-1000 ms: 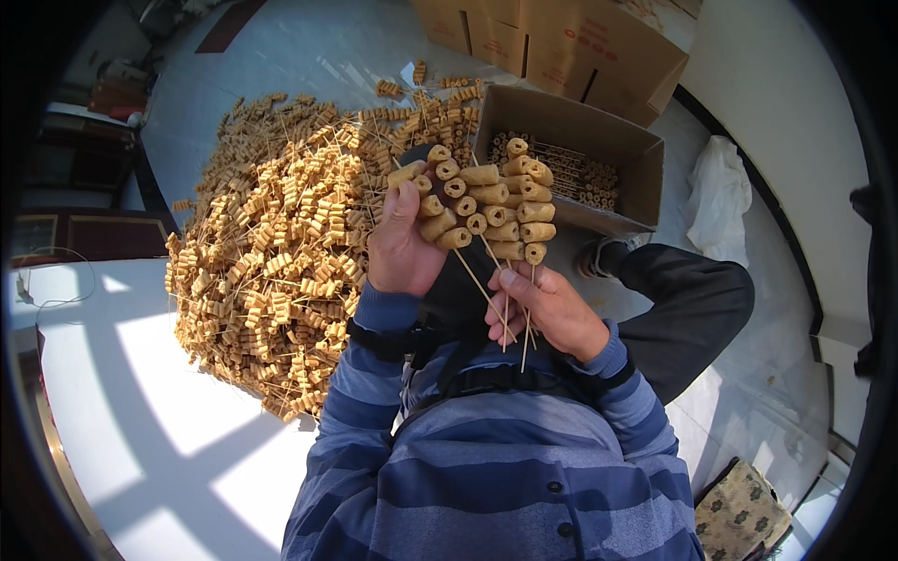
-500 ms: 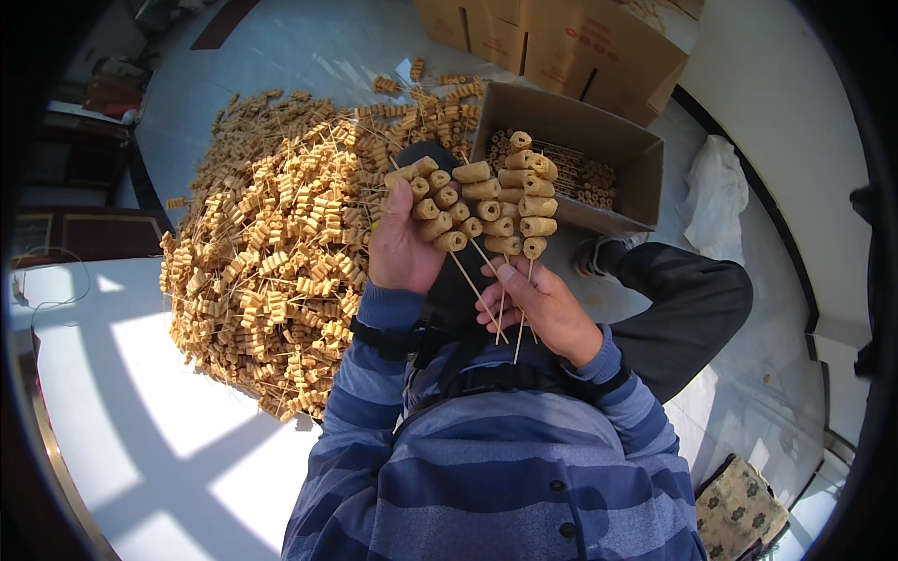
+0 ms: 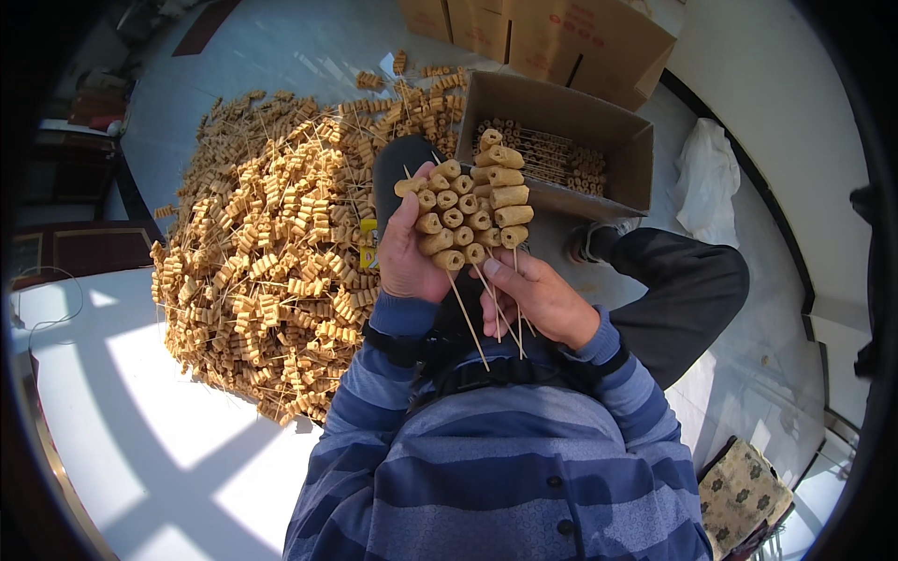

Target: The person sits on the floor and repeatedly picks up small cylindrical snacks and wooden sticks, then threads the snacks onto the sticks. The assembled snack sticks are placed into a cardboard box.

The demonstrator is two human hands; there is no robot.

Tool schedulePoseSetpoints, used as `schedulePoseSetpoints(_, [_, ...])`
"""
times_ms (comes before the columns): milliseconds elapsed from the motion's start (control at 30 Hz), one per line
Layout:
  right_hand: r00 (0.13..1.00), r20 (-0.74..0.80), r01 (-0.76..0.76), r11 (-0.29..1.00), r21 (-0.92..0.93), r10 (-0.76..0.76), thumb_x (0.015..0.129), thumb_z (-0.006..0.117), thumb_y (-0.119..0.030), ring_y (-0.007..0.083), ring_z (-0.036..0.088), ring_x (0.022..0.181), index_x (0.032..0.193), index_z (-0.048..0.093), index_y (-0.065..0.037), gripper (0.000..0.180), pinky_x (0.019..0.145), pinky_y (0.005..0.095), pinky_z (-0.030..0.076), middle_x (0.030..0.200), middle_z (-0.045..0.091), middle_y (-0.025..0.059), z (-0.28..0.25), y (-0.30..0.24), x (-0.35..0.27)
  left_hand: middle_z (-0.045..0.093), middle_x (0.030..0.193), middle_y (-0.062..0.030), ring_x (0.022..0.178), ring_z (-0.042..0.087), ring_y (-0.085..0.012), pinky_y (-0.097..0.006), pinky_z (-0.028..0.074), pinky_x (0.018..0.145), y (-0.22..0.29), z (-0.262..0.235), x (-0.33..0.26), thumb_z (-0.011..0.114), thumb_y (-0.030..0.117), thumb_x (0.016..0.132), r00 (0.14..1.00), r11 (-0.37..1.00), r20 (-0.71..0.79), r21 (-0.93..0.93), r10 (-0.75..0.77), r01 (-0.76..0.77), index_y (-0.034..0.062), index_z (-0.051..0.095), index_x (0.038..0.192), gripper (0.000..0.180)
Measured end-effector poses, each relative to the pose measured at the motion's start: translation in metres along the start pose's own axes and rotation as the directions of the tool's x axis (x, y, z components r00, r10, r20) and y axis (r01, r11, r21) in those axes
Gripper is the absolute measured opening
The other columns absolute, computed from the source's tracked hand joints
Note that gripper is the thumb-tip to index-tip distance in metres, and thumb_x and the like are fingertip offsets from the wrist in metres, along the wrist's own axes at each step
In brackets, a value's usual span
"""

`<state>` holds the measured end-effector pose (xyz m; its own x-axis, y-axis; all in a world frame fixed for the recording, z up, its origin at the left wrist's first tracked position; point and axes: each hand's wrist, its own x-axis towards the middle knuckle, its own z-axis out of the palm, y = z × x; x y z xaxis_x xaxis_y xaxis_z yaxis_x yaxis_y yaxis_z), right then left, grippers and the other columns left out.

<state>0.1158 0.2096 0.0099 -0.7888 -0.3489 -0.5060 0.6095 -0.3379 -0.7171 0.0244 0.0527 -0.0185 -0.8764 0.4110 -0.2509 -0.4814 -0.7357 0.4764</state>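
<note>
Several skewers of tan, hollow food rolls [image 3: 465, 217] are gathered side by side between my two hands, their bare sticks pointing back toward me. My left hand [image 3: 409, 257] is closed around the left side of the bunch, thumb along the outer rolls. With the fingers and thumb of my right hand [image 3: 538, 297] I pinch the thin sticks just below the rolls. A large heap of similar skewers [image 3: 271, 252] lies on the left. Beyond my hands, an open cardboard box [image 3: 561, 201] holds rows of skewers.
Larger cardboard cartons [image 3: 552, 37] stand behind the open box. A white plastic bag [image 3: 708, 178] lies by the right wall. My bent leg [image 3: 673, 290] reaches out to the right. A patterned cushion [image 3: 745, 500] is at the lower right. Something yellow [image 3: 368, 245] shows beside the heap.
The skewers have come closer together into a tighter bunch, the right-hand ones shifting left toward my left hand. Both hands keep hold. The whole view has moved slightly.
</note>
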Motion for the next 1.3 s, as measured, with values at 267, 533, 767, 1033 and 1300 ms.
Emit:
schedulePoseSetpoints(267, [1.0, 0.005, 0.008, 0.998, -0.06, -0.008, 0.109, 0.042, -0.026, 0.0168, 0.068, 0.08, 0.121, 0.051, 0.0, 0.03, 0.071, 0.0267, 0.057, 0.094, 0.066, 0.0102, -0.002, 0.008, 0.001, 0.048, 0.146, -0.0213, 0.132, 0.05, -0.0377, -0.051, 0.042, 0.112, 0.0, -0.007, -0.003, 0.043, 0.048, 0.102, 0.985, 0.991, 0.118, -0.026, -0.128, 0.132, -0.0008, 0.042, 0.144, 0.065])
schedulePoseSetpoints(533, [0.963, -0.178, 0.204, 0.979, -0.012, -0.203, 0.107, 0.046, -0.023, 0.0205, 0.067, 0.099, 0.122, 0.051, -0.003, 0.026, 0.084, 0.0326, 0.056, 0.111, 0.064, 0.0118, 0.002, 0.012, 0.004, 0.059, 0.134, -0.0169, 0.119, 0.062, -0.0325, -0.048, 0.054, 0.099, 0.002, -0.013, 0.0, 0.048, 0.038, 0.102, 0.983, 0.988, 0.101, 0.003, -0.156, 0.156, 0.0038, 0.044, 0.144, 0.055])
schedulePoseSetpoints(767, [0.963, -0.182, 0.191, 0.979, -0.069, -0.2, 0.107, 0.044, -0.02, 0.0152, 0.064, 0.067, 0.117, 0.051, -0.005, 0.019, 0.061, 0.0274, 0.055, 0.082, 0.057, 0.0043, 0.004, 0.012, 0.008, 0.057, 0.131, -0.0142, 0.117, 0.061, -0.0271, -0.043, 0.051, 0.101, -0.005, -0.006, -0.004, 0.047, 0.032, 0.104, 0.973, 0.974, 0.159, -0.129, -0.166, 0.187, 0.0042, 0.044, 0.135, 0.042])
schedulePoseSetpoints(1033, [0.942, -0.304, 0.145, 0.989, -0.021, -0.144, 0.107, 0.048, -0.024, 0.0146, 0.064, 0.069, 0.129, 0.05, -0.003, 0.03, 0.063, 0.0259, 0.056, 0.089, 0.06, 0.0065, -0.009, 0.021, 0.01, 0.062, 0.119, -0.0145, 0.108, 0.062, -0.0264, -0.043, 0.052, 0.092, 0.006, -0.012, -0.01, 0.045, 0.038, 0.101, 0.998, 0.998, 0.016, -0.008, -0.061, 0.061, 0.0034, 0.053, 0.129, 0.045])
schedulePoseSetpoints(1300, [0.854, -0.339, 0.114, 0.78, -0.616, -0.393, 0.104, 0.05, -0.022, 0.0328, 0.066, 0.079, 0.129, 0.049, -0.003, 0.031, 0.07, 0.0404, 0.052, 0.09, 0.065, 0.017, -0.002, 0.032, 0.016, 0.062, 0.123, -0.0117, 0.111, 0.062, -0.0259, -0.043, 0.053, 0.095, -0.001, -0.003, -0.005, 0.045, 0.039, 0.102, 0.994, 0.994, 0.032, -0.046, -0.101, 0.103, 0.0011, 0.049, 0.136, 0.051])
